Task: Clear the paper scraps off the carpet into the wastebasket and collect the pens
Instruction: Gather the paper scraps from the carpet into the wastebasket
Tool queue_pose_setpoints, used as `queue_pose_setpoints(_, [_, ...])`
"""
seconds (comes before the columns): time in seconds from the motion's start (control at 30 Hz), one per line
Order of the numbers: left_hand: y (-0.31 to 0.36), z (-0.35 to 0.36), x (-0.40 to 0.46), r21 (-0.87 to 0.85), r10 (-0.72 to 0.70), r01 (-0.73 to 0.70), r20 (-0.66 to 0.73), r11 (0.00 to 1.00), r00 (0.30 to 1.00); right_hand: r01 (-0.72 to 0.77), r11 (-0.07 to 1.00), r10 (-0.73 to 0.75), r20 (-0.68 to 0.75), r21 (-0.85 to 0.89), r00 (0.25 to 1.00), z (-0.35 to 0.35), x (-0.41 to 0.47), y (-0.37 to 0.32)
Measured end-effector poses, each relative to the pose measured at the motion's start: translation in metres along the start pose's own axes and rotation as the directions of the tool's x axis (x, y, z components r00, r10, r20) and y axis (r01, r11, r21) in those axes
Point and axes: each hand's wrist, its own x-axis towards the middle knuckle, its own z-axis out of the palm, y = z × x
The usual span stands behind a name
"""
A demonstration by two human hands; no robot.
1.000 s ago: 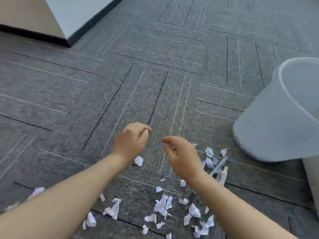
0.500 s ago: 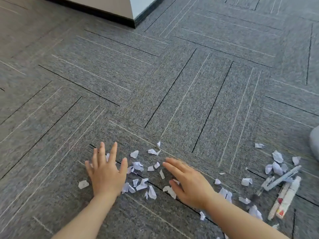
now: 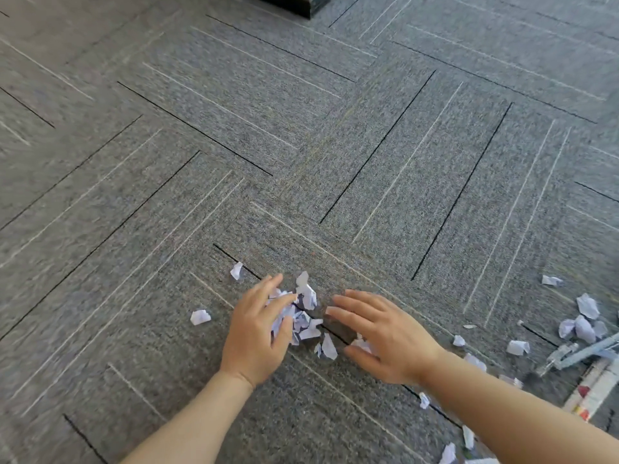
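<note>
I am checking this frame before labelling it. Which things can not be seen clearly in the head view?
- Wastebasket: not in the head view at all.
- Pens: cut off by the right edge; their number is unclear.
- Scrap pile: partly covered by the left hand.
- Scrap under the right hand: mostly hidden by the palm.
- Dark object at the top: cut off by the frame edge.
- Far-left carpet: blurred by motion.

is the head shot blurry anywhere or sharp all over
Head view: the carpet smears with motion blur toward the left edge; the hands and the paper scraps between them are fairly sharp; the pens at the right edge look soft; light is even, no glare.
</note>
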Motion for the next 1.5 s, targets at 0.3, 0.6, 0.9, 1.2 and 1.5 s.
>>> queue_pose_setpoints(0.3, [-0.048,-0.018,0.0,0.241,-0.358,0.358,-0.045,0.902,0.933,-0.136,0.988,0.135,-0.019,-0.075,0.991,0.031,0.026,-0.031])
queue_pose_setpoints(0.6, [-0.021,-0.003,0.001,0.011,-0.022,0.021,0.1,1.0,0.995,0.014,0.995,-0.022,-0.084,-0.095,0.996,0.025,0.078,-0.026])
queue_pose_setpoints(0.9, [-0.002,0.017,-0.007,0.319,0.021,-0.045,0.076,0.947,0.997,0.068,0.976,-0.1,-0.148,-0.208,0.984,0.025,0.036,-0.019])
queue_pose_setpoints(1.2, [-0.008,0.014,0.025,0.405,0.166,-0.196,0.108,0.893,0.98,0.017,0.966,-0.039,-0.082,-0.256,0.996,0.013,0.061,-0.019])
queue_pose_setpoints(1.5, [0.064,0.012,0.069,0.036,0.013,-0.012,-0.025,0.999,1.0,-0.378,0.877,0.471,-0.371,0.297,0.8,-0.055,0.007,0.006])
